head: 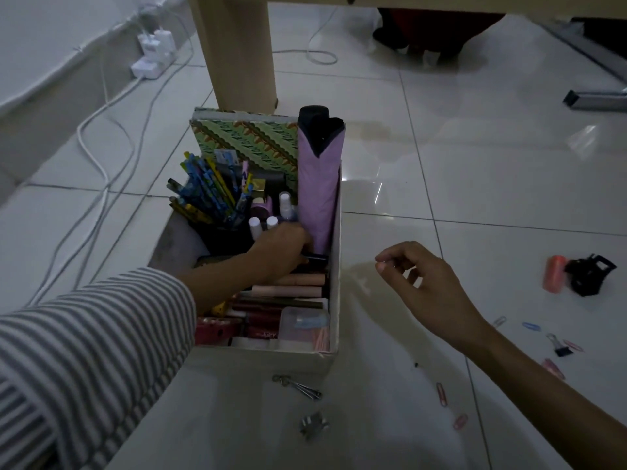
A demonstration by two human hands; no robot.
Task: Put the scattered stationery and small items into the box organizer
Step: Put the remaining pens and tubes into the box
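**Fingers down in the box, clips waiting on the floor**

Curled the fingers (300, 237) of the left hand (281, 247) down into the box organizer (336, 266), close against the foot of the folded purple umbrella (319, 191). Hid the tips behind the back of the hand, so could not tell whether gripping or merely touching the dark tube (317, 257) poking out beneath. Found that tube lying flat, long axis across the box's width, visible end toward the right wall, parallel to the pale tubes (288, 291) stacked nearer the body. Probably laid so because short round things pack tightly side by side. Stood the tall things upright at the far end instead: umbrella on end, patterned notebook (251, 140) on edge behind, pencils (210, 195) fanned in a dark cup, leaning up and left.

Held the right hand (431, 283) in the air above the floor (475, 164) just right of the box, fingers (400, 254) loosely curled, thumb and forefinger tips nearly meeting. Saw nothing between them, yet could not rule out something tiny pinched. Judged it poised for the next pickup.

Left scattered on the tiles: an orange cylinder (554, 274) touching a black claw clip (590, 274), coloured paper clips (531, 326), a binder clip (559, 347), and metal clips (298, 388) just in front of the box.
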